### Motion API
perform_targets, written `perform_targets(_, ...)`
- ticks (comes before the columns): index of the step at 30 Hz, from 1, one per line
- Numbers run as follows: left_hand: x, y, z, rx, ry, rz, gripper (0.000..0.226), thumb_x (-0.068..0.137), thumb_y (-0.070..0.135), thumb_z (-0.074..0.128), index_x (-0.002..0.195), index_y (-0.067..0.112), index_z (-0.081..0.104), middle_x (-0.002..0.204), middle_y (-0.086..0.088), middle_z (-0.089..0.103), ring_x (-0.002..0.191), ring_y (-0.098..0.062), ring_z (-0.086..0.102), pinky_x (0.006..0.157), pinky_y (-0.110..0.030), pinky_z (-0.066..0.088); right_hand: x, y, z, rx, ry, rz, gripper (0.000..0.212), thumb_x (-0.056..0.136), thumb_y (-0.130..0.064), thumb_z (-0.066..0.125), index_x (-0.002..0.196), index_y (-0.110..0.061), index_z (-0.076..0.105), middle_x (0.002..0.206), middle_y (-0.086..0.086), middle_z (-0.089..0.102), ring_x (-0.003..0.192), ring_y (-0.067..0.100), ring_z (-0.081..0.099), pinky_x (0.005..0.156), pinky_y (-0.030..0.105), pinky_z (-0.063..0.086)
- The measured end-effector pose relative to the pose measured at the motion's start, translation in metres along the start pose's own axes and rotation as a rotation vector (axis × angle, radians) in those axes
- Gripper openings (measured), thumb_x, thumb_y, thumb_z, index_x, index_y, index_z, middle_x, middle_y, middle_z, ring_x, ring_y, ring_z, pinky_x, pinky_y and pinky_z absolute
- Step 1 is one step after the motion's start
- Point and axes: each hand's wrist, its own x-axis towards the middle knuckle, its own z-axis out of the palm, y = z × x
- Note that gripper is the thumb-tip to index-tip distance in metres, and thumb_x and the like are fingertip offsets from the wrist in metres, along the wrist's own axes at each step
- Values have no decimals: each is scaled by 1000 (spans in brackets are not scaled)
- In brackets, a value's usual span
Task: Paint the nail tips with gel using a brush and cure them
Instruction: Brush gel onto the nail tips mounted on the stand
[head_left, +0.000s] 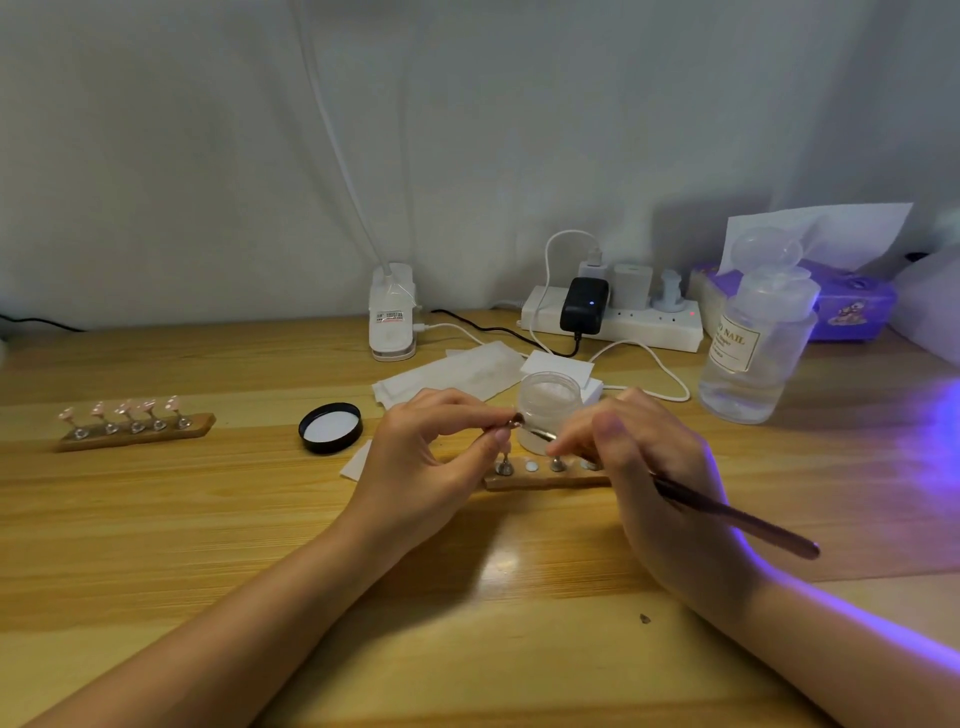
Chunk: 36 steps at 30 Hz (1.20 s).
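My left hand (431, 457) pinches a small nail-tip stand (511, 422) between thumb and fingers, above a wooden holder strip (540, 480) that carries metal stands. My right hand (654, 467) grips a dark brush (737, 514), its tip (537, 432) reaching the held nail tip. The handle runs back to the lower right. An open frosted gel jar (550, 402) stands just behind both hands, with its black lid (331, 428) lying upside down to the left. A second wooden strip (136, 434) with several pink nail tips sits at the far left.
A clear liquid bottle (753, 358) stands at the right, in front of a purple tissue box (847, 306). A power strip (613, 322) with plugs and cables lies at the back, next to a white lamp base (392, 317). White wipes (452, 374) lie behind the jar. Purple light falls on the table's right side.
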Motion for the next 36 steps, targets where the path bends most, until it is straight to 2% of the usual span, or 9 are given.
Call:
perform_targets(5, 0, 0, 0, -1, -7, -7, 21, 78, 10, 68, 91, 26, 68, 84, 10, 68, 85, -6, 59, 76, -25, 47, -1, -2, -2, 29, 71, -4, 37, 94, -28, 31, 72, -26, 61, 67, -6, 59, 71, 10, 56, 67, 28, 42)
perform_targets(9, 0, 0, 0, 12, -2, 1, 23, 77, 7, 69, 89, 27, 68, 82, 12, 67, 83, -5, 59, 74, -23, 46, 1, -2, 1, -31, 4, 1, 44, 96, -45, 28, 82, -25, 64, 77, -13, 62, 77, 13, 56, 69, 31, 43)
perform_targets(15, 0, 0, 0, 9, -11, 7, 22, 77, 7, 69, 90, 25, 69, 82, 12, 68, 84, -5, 59, 76, -20, 45, -4, -4, -4, 70, 69, 72, 44, 93, -31, 28, 64, -26, 61, 64, -7, 62, 68, 7, 58, 71, 34, 42)
perform_targets(20, 0, 0, 0, 16, -8, 16, 29, 77, 5, 69, 89, 31, 66, 83, 15, 66, 84, -4, 58, 74, -18, 45, 0, -6, 0, 11, 23, 7, 40, 96, -38, 31, 81, -22, 64, 76, -3, 65, 77, 19, 61, 69, 47, 46)
perform_targets(23, 0, 0, 0, 16, -15, 8, 27, 76, 4, 70, 90, 26, 67, 83, 14, 65, 84, -3, 57, 74, -16, 44, -1, -4, 0, 21, 15, 18, 49, 96, -42, 28, 75, -19, 66, 72, -3, 64, 73, 18, 60, 69, 42, 46)
perform_targets(27, 0, -1, 0, 25, -10, 22, 25, 76, 5, 70, 90, 25, 69, 83, 15, 66, 85, -3, 58, 75, -16, 44, -4, -4, -4, 82, 65, 68, 46, 92, -29, 28, 63, -22, 63, 64, -6, 62, 67, 7, 57, 70, 25, 41)
perform_targets(30, 0, 0, 0, 19, -11, 34, 27, 76, 4, 69, 90, 26, 68, 83, 14, 66, 84, -3, 58, 75, -16, 44, -3, -5, -3, 73, 56, 27, 40, 93, -25, 29, 73, -19, 64, 70, -2, 64, 72, 10, 60, 69, 29, 44)
perform_targets(33, 1, -1, 0, 35, -5, 51, 32, 76, 2, 69, 89, 31, 66, 83, 17, 66, 85, -3, 58, 75, -18, 45, -1, -5, 0, 55, 13, 22, 41, 96, -37, 30, 81, -20, 64, 75, 1, 65, 76, 16, 61, 67, 41, 48)
perform_targets(36, 1, -2, 0, 41, -5, 52, 31, 76, 0, 69, 89, 28, 67, 82, 16, 66, 84, -4, 58, 75, -19, 45, -3, -4, -2, 91, 29, 61, 46, 95, -39, 30, 71, -21, 64, 69, -2, 64, 73, 12, 61, 71, 36, 46)
